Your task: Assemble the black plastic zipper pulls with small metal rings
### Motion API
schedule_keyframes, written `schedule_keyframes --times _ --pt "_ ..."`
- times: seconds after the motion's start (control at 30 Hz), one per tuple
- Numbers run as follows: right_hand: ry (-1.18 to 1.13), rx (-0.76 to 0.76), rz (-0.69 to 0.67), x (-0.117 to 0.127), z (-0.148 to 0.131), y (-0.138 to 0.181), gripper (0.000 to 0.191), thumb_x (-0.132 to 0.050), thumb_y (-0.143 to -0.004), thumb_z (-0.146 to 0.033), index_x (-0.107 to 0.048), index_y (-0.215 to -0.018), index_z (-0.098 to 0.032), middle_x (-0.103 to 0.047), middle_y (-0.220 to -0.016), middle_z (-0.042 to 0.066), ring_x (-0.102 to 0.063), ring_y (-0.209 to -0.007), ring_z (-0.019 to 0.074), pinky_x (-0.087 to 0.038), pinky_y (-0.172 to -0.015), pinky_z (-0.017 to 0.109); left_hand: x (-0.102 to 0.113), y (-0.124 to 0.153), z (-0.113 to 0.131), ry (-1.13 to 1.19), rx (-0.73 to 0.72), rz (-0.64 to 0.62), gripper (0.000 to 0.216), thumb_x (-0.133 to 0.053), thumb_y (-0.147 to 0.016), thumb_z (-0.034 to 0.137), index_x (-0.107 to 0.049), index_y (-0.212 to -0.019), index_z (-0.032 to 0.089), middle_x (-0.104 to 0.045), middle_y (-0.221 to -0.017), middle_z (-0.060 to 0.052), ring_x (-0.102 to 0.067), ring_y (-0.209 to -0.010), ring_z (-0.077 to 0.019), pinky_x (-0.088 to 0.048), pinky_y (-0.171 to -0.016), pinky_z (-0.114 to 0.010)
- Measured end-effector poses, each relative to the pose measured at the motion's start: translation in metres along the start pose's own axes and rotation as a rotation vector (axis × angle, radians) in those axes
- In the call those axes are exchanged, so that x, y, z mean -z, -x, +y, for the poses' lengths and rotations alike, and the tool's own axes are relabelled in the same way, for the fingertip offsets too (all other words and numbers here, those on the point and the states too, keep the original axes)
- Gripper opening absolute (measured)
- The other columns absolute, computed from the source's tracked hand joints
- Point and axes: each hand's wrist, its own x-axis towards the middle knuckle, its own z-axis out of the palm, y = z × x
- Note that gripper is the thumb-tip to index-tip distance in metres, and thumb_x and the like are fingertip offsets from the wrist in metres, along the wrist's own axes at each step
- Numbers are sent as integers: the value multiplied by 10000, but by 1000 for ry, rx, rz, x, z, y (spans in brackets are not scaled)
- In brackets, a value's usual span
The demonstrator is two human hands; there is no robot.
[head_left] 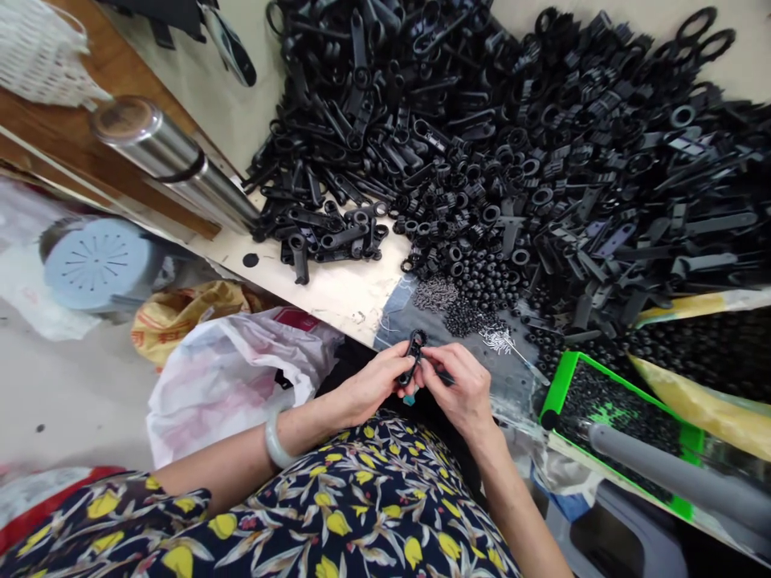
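My left hand [372, 384] is closed on a small black plastic part [414, 355], held upright just over the table's near edge. My right hand [458, 385] is pinched against the same part from the right and also grips a thin dark tool [444, 376] with a teal tip showing below the fingers. A pale bangle [275, 437] sits on my left wrist. Both hands hover above my lap, which is covered by dark floral cloth [361, 514].
A huge heap of black plastic handles, rings and caps [511, 152] covers the table. Small piles of screws and pins [463, 309] lie near my hands. A green tray [566, 377] of tiny black pieces stands right. A steel flask [174, 164] and plastic bags [229, 377] are left.
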Motion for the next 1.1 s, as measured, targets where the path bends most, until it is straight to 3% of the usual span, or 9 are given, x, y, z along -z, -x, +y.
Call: schedule_keyframes --times 0.23,0.73,1.1 --pt "55 35 -30 2 -1 -1 161 -628 -1011 -216 -739 -1126 -215 -761 -952 51 -706 -838 180 -560 -738 315 3 1 -8 -114 -20 -1 251 -614 -918 390 -576 -1063 189 -582 -831 6 -529 -729 -130 -386 -691 -271" --pt "271 126 -112 -2 -1 6 177 -576 -1056 -214 -738 -1126 -198 -771 -916 49 -700 -792 160 -525 -721 296 8 -5 -21 -329 -69 77 127 -545 -964 334 -540 -993 211 -597 -765 15 -560 -729 -153 -428 -719 -287" --pt "225 125 -112 0 -3 5 203 -579 -1051 -192 -739 -1175 -207 -793 -951 46 -745 -808 163 -548 -748 282 13 -10 -24 -483 -96 95 48 -503 -957 267 -490 -931 230 -568 -775 27 -562 -714 -152 -417 -676 -281"
